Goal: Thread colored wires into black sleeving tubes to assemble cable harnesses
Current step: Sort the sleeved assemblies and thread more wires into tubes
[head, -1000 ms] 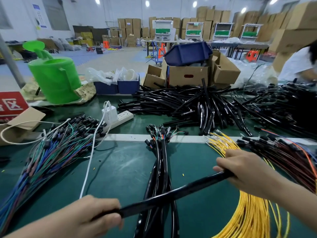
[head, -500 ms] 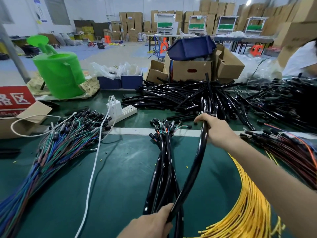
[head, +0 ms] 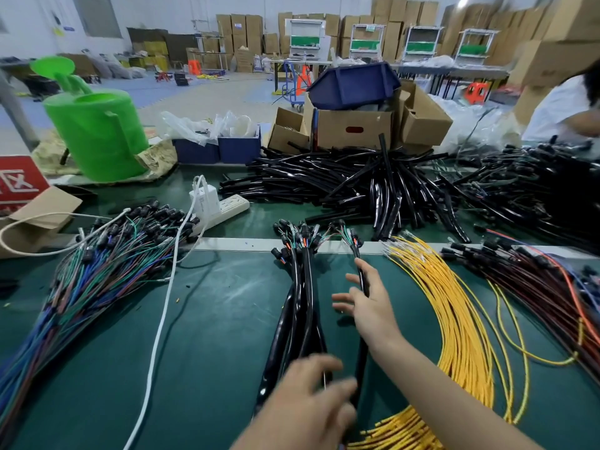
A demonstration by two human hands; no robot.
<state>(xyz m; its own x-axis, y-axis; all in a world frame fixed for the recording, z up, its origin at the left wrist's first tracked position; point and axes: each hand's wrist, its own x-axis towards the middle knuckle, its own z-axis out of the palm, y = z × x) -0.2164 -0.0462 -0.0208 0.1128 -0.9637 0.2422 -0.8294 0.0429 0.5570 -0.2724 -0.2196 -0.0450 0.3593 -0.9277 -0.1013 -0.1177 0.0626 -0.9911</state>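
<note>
While the dark green bench (head: 211,336) carries a bundle of black sleeved harnesses (head: 300,303), one glossy black sleeving tube (head: 361,355) lies beside it under your right grip (head: 368,306), fingers spread; your left grip (head: 308,401) is too blurred to tell.

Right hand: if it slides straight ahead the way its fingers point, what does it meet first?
Probably the connector ends of the sleeved harness lying under the right hand; beyond them, the pile of black sleeving tubes. Depth is uncertain.
</note>
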